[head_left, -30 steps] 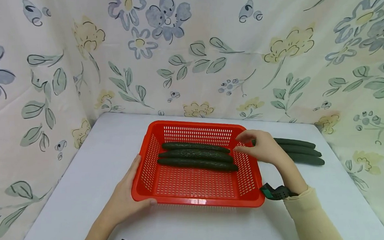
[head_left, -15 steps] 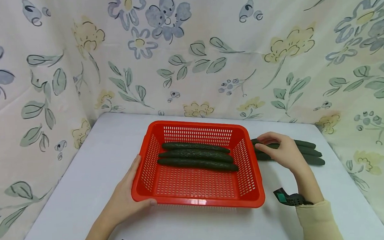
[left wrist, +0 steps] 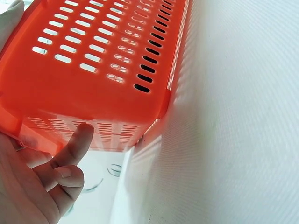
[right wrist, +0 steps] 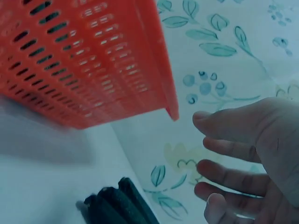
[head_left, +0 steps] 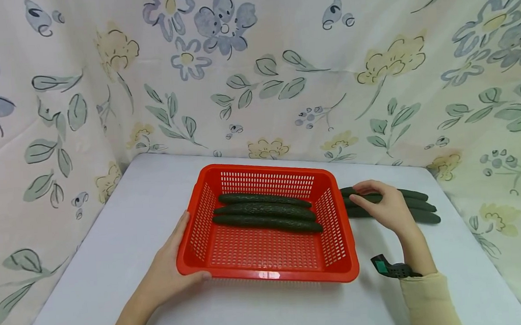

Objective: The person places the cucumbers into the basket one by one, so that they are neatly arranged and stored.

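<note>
Floral cloth [head_left: 278,83] behind, white counter [head_left: 268,314] beneath.
Left hand [head_left: 169,271] grips the red basket [head_left: 293,275]; right hand [head_left: 387,206], fingers loosely parted, holding nothing, hovers near three cucumbers [head_left: 422,205] outside.

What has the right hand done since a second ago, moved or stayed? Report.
Yes: in the head view, the right hand moved right, from over the red basket to outside it.

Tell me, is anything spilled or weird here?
Nothing stands out: three cucumbers lie side by side in the red basket, and three more lie together on the table. No spills show.
</note>
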Demonstrator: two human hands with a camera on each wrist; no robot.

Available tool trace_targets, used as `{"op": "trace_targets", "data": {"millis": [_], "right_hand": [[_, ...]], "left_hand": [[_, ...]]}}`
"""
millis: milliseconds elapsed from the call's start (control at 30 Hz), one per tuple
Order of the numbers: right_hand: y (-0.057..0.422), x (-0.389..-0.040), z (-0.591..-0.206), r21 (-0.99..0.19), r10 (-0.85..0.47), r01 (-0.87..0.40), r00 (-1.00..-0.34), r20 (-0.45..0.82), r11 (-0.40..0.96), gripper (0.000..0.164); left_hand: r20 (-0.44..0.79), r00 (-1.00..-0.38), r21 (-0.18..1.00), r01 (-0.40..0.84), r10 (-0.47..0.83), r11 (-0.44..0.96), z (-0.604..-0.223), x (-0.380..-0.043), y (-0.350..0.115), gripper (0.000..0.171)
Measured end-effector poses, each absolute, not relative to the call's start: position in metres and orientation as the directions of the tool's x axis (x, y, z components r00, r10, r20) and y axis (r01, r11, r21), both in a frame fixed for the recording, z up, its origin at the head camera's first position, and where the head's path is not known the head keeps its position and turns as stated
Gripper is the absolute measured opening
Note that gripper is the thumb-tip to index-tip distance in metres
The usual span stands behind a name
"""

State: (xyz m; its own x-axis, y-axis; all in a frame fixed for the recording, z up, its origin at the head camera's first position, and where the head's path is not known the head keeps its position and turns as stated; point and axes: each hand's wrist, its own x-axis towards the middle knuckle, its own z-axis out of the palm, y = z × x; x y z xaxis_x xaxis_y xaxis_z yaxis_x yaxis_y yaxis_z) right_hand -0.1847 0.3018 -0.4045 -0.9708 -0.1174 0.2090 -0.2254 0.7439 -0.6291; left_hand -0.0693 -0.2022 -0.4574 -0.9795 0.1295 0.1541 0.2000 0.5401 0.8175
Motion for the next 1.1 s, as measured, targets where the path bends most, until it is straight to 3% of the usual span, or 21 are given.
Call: {"op": "trace_targets", "data": {"millis": [400, 700, 1100], "right_hand": [[0.346, -0.188, -0.420, -0.617, -0.028, -0.146, -0.980, 0.197, 0.773, 0.046], [0.387, -0.184, -0.437, -0.674, 0.063, -0.042, -0.989, 0.131, 0.737, 0.053], [0.402, -0.184, -0.463, -0.643, 0.056, -0.018, -0.994, 0.094, 0.766, 0.055]], "left_hand": [[0.152, -0.980, 0.807, 0.197, 0.127, 0.556, -0.458, -0.068, -0.203, 0.131], [0.143, -0.981, 0.810, 0.190, 0.128, 0.555, -0.457, -0.068, -0.202, 0.131], [0.146, -0.981, 0.800, 0.194, 0.129, 0.568, -0.457, -0.068, -0.203, 0.132]]}}
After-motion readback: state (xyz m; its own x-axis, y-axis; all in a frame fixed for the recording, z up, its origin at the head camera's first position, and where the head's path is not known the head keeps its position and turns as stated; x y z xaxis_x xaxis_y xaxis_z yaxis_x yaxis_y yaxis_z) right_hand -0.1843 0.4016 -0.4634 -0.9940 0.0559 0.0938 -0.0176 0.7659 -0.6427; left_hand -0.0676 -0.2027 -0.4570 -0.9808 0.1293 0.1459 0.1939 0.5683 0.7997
